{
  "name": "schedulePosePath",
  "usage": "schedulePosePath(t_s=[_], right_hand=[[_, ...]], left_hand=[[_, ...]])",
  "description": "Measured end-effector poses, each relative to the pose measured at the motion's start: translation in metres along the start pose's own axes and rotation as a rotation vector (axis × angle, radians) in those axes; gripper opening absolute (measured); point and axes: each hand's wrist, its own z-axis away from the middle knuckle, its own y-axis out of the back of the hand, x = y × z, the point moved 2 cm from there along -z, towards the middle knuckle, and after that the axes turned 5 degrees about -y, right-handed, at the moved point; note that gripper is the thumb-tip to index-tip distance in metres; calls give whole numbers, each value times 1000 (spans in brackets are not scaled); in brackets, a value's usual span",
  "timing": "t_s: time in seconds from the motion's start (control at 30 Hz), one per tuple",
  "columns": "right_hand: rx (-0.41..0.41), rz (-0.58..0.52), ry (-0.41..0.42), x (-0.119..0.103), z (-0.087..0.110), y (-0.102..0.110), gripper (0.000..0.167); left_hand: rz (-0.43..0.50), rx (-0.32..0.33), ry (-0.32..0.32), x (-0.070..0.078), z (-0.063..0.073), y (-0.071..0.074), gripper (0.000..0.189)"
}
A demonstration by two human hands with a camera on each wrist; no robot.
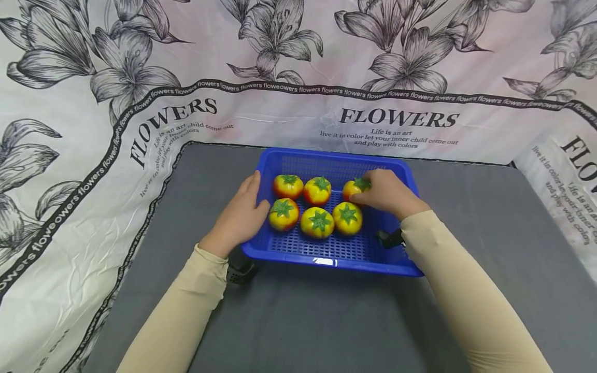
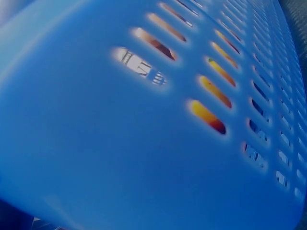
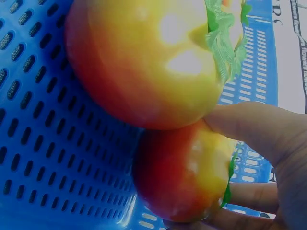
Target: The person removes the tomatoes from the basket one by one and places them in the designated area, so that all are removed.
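Note:
A blue plastic basket (image 1: 289,256) with slotted walls holds several toy tomatoes, yellow and red with green star-shaped leaf tops. My right hand (image 1: 389,191) reaches inside and grips the back-right tomato (image 1: 352,189), thumb on the near side. In the right wrist view the gripped tomato (image 3: 182,172) sits behind a larger-looking nearer tomato (image 3: 144,62). My left hand (image 1: 242,212) rests along the basket's left side, fingers extended outside and thumb at the rim. The left wrist view shows only the basket's outer wall (image 2: 105,143), with tomato colours through the slots.
The basket stands on a dark grey tabletop (image 1: 298,321). White cloth (image 1: 280,119) printed with flowers and lettering hangs behind the table and along its left and right sides. A dark wrist camera (image 1: 389,238) on the right wrist hangs over the basket's right part.

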Motion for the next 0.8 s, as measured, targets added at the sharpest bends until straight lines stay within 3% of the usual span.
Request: schedulePosePath(t_s=[0.33, 0.8], right_hand=[[86, -44, 42, 0, -2, 5, 77], [111, -45, 49, -7, 10, 18, 83]], left_hand=[[2, 35, -37, -1, 1, 2, 69], [-36, 43, -26, -2, 2, 3, 67]])
